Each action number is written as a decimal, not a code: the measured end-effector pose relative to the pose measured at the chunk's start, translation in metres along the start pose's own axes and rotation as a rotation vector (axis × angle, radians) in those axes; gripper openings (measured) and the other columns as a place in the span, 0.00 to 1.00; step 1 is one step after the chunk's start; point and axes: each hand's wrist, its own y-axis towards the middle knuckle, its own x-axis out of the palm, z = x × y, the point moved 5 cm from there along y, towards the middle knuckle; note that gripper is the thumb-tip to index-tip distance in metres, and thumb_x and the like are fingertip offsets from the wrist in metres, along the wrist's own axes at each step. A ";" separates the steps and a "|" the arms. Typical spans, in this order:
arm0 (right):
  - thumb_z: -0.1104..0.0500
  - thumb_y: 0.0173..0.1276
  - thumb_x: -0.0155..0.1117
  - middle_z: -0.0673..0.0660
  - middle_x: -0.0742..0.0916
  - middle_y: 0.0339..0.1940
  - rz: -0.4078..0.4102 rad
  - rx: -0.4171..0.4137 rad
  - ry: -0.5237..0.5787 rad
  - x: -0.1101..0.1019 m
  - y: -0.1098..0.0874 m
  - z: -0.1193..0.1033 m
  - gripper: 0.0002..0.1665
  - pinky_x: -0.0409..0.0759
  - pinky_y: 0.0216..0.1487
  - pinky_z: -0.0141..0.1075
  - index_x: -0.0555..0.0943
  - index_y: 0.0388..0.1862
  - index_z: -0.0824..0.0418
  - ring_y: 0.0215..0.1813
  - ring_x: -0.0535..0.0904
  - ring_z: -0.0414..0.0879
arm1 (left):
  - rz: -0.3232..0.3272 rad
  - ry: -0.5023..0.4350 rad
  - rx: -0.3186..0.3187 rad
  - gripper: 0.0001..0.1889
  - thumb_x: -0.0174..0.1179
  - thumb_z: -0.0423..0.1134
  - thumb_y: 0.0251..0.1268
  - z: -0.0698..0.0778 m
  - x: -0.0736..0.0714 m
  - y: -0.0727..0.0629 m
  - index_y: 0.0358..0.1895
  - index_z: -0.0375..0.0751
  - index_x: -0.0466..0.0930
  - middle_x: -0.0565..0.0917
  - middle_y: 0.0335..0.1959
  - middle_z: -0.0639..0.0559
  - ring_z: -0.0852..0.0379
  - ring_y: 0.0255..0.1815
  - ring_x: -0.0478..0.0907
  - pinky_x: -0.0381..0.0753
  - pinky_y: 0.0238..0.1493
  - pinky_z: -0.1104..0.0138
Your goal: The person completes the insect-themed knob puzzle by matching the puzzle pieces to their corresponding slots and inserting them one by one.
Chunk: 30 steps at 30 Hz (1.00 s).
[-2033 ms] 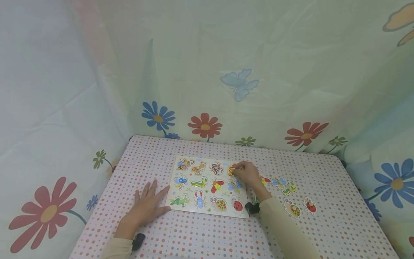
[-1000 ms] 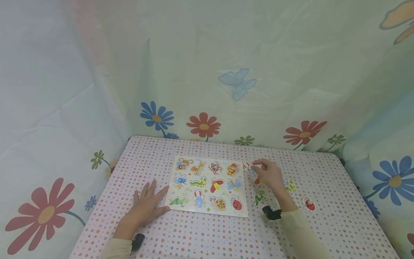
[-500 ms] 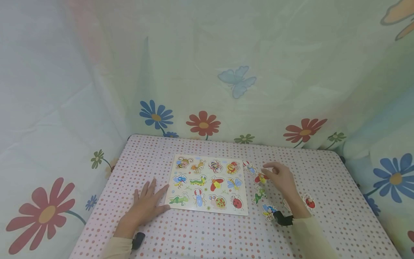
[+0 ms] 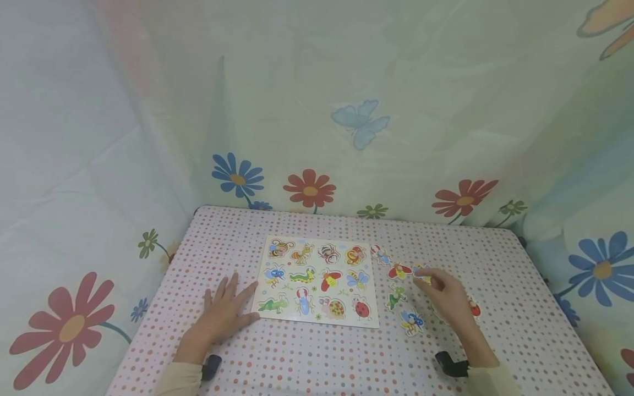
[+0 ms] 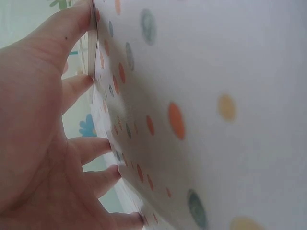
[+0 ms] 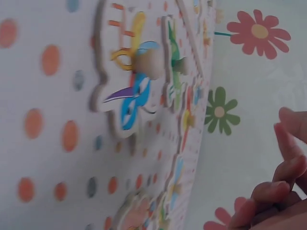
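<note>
Head view: a pale rectangular wooden board printed with colourful insects (image 4: 318, 275) lies on a white table covering with coloured dots (image 4: 307, 368). At its left edge the left hand (image 4: 223, 313) lies flat with fingers spread, gripping nothing; in the left wrist view its thumb and forefinger touch the board's side. Right of the board, the right hand (image 4: 448, 297) hovers over loose cut-out insect pieces, its thumb and forefinger slightly apart with nothing between them, the other fingers loosely curled. A red-horned, blue-bodied beetle piece (image 4: 380, 254) lies just beside the board's far right corner; nearer lie a red-winged yellow moth piece (image 4: 398, 271), a green grasshopper piece (image 4: 396, 297) and a blue-and-yellow mosquito piece (image 4: 411, 322), with knob. A red ladybird piece (image 4: 475, 309) is partly hidden behind the right hand. Red and blue flowers (image 4: 309, 190) decorate the pale far backdrop (image 4: 277, 110).
</note>
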 end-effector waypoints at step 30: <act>0.56 0.61 0.76 0.52 0.75 0.24 -0.340 0.034 0.063 0.017 -0.030 0.047 0.17 0.69 0.25 0.33 0.86 0.47 0.59 0.25 0.69 0.43 | -0.001 0.004 -0.002 0.40 0.60 0.63 0.66 0.000 0.000 -0.001 0.79 0.58 0.59 0.41 0.81 0.35 0.30 0.79 0.36 0.31 0.68 0.28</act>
